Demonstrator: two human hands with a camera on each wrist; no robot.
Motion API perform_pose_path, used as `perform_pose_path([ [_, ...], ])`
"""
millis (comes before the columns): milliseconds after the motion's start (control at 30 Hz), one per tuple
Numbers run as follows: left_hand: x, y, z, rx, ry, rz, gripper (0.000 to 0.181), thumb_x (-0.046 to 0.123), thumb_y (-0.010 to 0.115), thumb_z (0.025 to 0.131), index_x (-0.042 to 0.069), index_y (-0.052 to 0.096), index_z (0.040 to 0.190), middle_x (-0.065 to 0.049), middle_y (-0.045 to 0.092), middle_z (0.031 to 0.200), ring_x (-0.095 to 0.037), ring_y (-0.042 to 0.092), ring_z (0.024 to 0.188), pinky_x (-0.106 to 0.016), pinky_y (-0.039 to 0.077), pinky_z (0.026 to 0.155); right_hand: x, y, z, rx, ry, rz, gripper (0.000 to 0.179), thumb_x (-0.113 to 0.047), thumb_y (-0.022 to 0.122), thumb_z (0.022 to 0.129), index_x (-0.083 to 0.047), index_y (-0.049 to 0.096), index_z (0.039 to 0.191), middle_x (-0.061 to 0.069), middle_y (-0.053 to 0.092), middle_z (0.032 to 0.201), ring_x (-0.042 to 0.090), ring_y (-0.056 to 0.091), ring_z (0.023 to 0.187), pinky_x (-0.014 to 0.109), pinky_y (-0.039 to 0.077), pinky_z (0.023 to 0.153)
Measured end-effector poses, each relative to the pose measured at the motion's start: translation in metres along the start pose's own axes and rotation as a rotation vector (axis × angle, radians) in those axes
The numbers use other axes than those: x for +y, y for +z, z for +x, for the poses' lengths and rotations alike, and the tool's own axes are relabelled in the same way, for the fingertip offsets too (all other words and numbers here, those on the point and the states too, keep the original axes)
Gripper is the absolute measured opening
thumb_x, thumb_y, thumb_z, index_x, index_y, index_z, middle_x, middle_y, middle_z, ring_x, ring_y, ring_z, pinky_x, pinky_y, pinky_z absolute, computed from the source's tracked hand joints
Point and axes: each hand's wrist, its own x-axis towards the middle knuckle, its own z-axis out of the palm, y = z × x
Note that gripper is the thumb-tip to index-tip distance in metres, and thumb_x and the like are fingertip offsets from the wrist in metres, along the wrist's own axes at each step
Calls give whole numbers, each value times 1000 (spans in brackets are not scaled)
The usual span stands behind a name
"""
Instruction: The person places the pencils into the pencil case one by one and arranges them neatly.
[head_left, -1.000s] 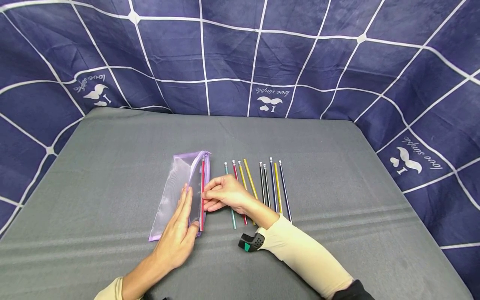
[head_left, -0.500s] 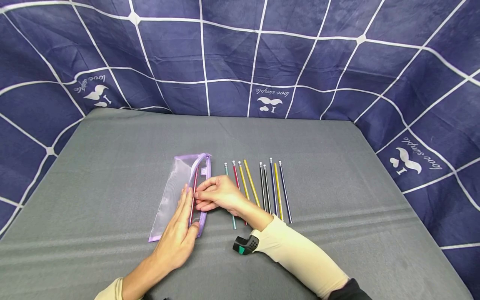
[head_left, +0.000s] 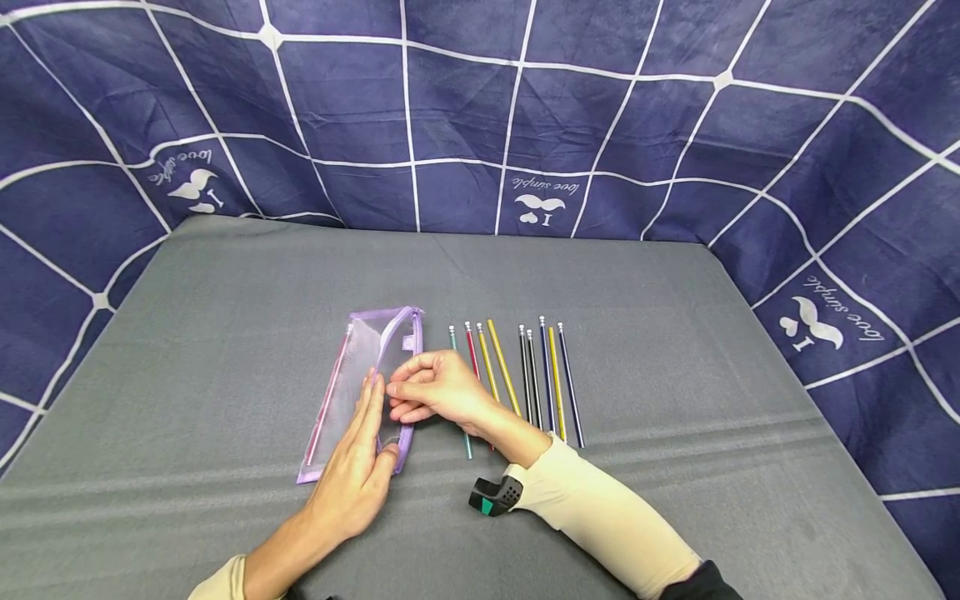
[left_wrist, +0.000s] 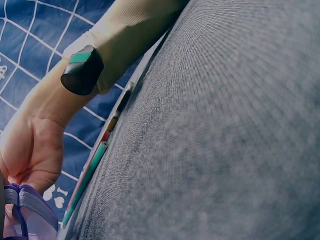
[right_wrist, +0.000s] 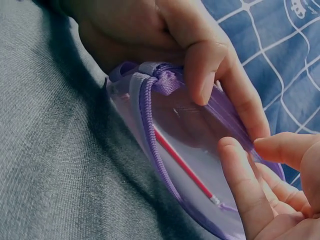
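A lilac mesh zip pouch (head_left: 348,367) lies on the grey cloth with its zipped side spread wide. One red pencil (right_wrist: 185,167) is inside, seen through the opening in the right wrist view and along the pouch's left side in the head view. My left hand (head_left: 352,483) holds the upper layer near the mouth, thumb at the opening and fingers laid over the mesh. My right hand (head_left: 438,392) is at the mouth, its fingertips parted and right at the rim, beside the left fingertips. Nothing shows between its fingers.
Right of the pouch, a teal pencil (head_left: 468,446) and several red, yellow, black and blue pencils (head_left: 555,367) lie roughly parallel. The right forearm passes over their near ends. A blue curtain with white lines (head_left: 465,108) hangs behind the grey surface (head_left: 225,317).
The red pencil went from the right fingers into the pouch and now lies along its left side. My right hand moved slightly left and let go; my left hand stayed in place.
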Motion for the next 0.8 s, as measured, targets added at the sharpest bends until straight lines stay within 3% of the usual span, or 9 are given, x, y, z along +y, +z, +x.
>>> perform_pose_path([
  [467,0,0,-1,-7,-1,13,85,-6,53,80,-3,16,156,-25,15,161,-38,18,147,-18,5,117,-4,-9,-7,27,0,-46,20,3,66,89,13,64,107,9,68,74,16,69,62,31,60,62],
  [800,-1,1,-2,6,13,22,86,-6,53,80,-2,15,157,-25,16,161,-31,16,148,-20,6,118,-4,-20,-13,36,1,-66,26,2,67,89,15,62,110,7,69,73,15,69,62,29,60,60],
])
